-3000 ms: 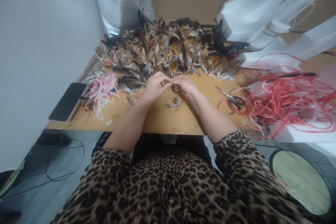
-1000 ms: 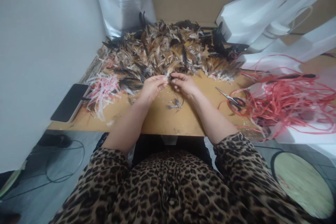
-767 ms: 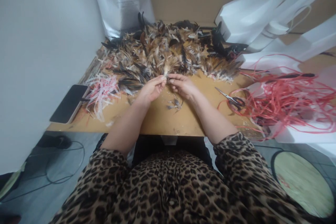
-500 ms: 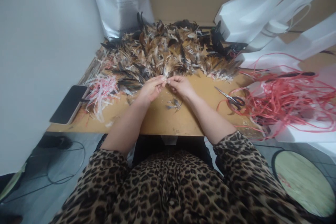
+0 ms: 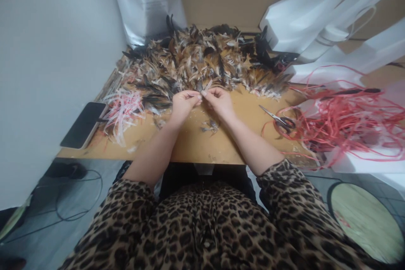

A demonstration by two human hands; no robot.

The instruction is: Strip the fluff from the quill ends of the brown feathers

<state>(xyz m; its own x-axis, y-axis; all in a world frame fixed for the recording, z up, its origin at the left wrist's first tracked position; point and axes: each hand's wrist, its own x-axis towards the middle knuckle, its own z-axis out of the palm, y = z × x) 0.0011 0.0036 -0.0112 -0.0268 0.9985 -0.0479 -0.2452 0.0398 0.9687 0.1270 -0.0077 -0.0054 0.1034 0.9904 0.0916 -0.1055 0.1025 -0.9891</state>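
My left hand (image 5: 184, 104) and my right hand (image 5: 221, 102) meet at the front edge of a large pile of brown, black and white feathers (image 5: 202, 57). Both are closed in a pinch, fingertips almost touching. Between them a feather (image 5: 206, 85) with a pale base sticks up; the fingers cover its lower end. Whether it is one feather or a small bunch I cannot tell. Just below the hands, a few small grey feather scraps (image 5: 210, 126) lie on the tabletop (image 5: 205, 147).
Scissors (image 5: 279, 119) lie right of my hands, beside a tangle of red plastic strips (image 5: 351, 122). At left are a phone (image 5: 84, 125) and a heap of pink and white strips (image 5: 123, 112). A silver bag (image 5: 152, 8) stands behind; a round stool (image 5: 365, 221) is below right.
Three seconds ago the fingertips were together with no feather clearly showing. A light feather tuft then rose between them; now a thinner, greyer feather shows, and the right fingers have curled in more.
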